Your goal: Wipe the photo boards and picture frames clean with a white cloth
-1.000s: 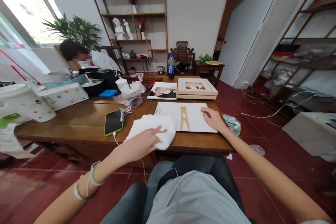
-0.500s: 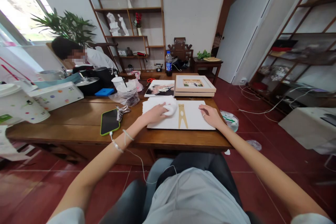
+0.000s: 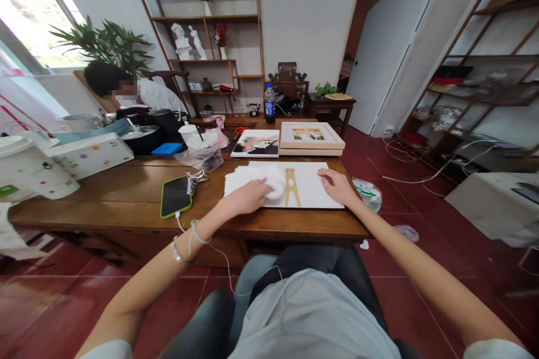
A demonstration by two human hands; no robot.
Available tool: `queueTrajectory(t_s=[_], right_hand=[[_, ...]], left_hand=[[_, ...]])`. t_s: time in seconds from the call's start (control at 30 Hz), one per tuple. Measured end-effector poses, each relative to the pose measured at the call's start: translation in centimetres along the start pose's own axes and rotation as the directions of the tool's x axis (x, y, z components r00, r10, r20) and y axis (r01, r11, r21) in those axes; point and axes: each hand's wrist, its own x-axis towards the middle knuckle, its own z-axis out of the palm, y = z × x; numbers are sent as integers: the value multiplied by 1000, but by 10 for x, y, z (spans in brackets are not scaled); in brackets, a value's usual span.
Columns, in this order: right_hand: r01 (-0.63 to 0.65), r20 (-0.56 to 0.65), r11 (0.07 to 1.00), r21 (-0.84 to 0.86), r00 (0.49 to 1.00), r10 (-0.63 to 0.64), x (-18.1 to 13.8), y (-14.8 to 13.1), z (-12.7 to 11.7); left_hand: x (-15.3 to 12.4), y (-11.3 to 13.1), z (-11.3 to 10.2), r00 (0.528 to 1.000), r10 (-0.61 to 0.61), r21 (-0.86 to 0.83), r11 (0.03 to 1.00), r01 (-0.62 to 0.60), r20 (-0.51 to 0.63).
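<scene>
A white board (image 3: 310,193) lies flat on the wooden table before me, with a gold-coloured, two-legged flat shape (image 3: 290,174) at its middle. My left hand (image 3: 248,196) is closed on a bunched white cloth (image 3: 276,180) and presses it down over the board's left part. Part of the cloth spreads past the board's left side and covers it there. On the board's right side rests my right hand (image 3: 337,186), fingers loosely bent and apart, holding nothing.
Behind the board are a photo print (image 3: 256,144) and a pale framed picture (image 3: 311,139). Left of it lie a phone (image 3: 176,196) on a cable, a bagged cup (image 3: 204,148) and a blue box (image 3: 167,149). A cola bottle (image 3: 269,105) stands behind. A co-worker (image 3: 155,95) sits far left.
My left hand has moved toward me with the cloth, down to the board's near edge. The board's upper left is now more exposed. My right hand stays in place.
</scene>
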Motion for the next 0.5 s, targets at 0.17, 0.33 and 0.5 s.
queueTrajectory(t_s=[0.17,0.33,0.5], right_hand=[[5,3,1000,0,1000,-5,0,1,0],[7,4,1000,-13,1000,-6,0,2,0],[1,4,1000,-17,1000,-1,0,1,0]], left_hand=[[-47,25,-9,995,91,-117,989,-87,33],[-33,9,-7,990,137,-152,979,-133,19],[18,-25,10,996,67,-132,988,-74,-57]])
